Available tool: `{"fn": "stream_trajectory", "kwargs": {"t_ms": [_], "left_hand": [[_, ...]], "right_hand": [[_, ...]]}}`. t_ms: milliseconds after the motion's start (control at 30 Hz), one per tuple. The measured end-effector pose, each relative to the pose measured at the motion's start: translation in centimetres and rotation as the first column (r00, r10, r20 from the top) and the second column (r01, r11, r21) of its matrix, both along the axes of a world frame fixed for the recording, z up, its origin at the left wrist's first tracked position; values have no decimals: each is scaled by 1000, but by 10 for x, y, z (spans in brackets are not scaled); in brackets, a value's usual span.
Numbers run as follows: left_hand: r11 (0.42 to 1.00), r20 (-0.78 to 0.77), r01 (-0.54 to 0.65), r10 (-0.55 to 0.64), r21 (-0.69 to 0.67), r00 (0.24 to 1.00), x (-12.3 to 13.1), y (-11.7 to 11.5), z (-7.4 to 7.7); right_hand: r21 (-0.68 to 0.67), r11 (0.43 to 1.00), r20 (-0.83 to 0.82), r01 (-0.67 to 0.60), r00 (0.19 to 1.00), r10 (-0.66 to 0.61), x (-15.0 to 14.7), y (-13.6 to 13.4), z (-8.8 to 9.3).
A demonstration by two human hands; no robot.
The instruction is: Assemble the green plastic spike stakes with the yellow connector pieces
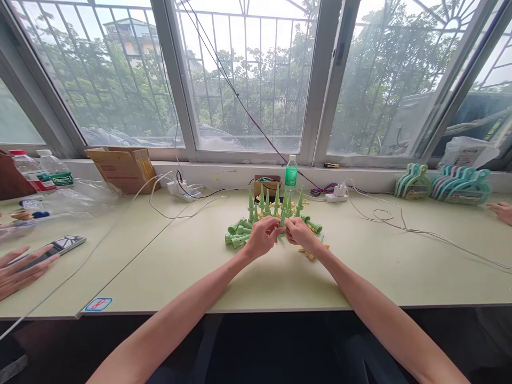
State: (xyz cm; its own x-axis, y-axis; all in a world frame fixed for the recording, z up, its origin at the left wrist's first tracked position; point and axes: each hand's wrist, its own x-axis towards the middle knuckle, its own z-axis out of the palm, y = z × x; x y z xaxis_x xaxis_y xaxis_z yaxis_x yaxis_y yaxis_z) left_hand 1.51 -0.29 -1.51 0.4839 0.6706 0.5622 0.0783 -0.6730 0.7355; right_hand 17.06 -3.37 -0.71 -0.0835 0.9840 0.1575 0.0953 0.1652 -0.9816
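My left hand [264, 236] pinches a green plastic cone [282, 217], which stands roughly upright between both hands. Close against it, my right hand [299, 234] is closed with its fingers curled; what they grip is too small to make out. Just beyond my hands several more green cones [276, 201] stand point up. Green tube-shaped pieces [237, 240] lie in a pile to the left, with another green tube [315, 226] on the right. Small yellow plastic pieces [308, 254] are scattered beside my right wrist and among the cones.
Behind the cones are a small cardboard box [267, 181] and a green-labelled bottle [292, 172]. White cables [384, 216] cross the table [180, 277] on both sides. At left, another person's hand [24, 269] rests by a phone [68, 244]; another hand [502, 212] shows at far right.
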Motion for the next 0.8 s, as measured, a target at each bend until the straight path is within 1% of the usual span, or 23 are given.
{"fn": "stream_trajectory", "kwargs": {"t_ms": [67, 133, 233, 367, 500, 567, 633, 800], "left_hand": [[994, 65, 18, -11, -106, 998, 2, -1, 0], [982, 127, 51, -28, -183, 991, 3, -3, 0], [964, 171, 106, -64, -246, 983, 4, -5, 3], [931, 206, 179, -116, -318, 972, 4, -7, 9], [880, 229, 262, -181, -396, 956, 1, -4, 11], [845, 255, 308, -211, -438, 943, 0, -2, 9], [798, 297, 357, -234, -485, 926, -1, 0, 8], [627, 405, 477, -267, -616, 874, -2, 0, 10]], "right_hand": [[42, 999, 22, 6, 1000, -7, 0, 0, 0], [93, 996, 55, 10, 998, -15, 1, 1, -1], [159, 987, 98, 26, 994, -42, 1, 2, -3], [207, 977, 147, 55, 985, -86, 2, 1, -2], [238, 969, 178, 60, 978, -105, 2, -1, -1], [251, 966, 183, 60, 977, -108, 2, -2, -1], [259, 964, 186, 62, 976, -112, 2, -2, -1], [263, 963, 177, 55, 979, -104, 2, -3, -1]]}}
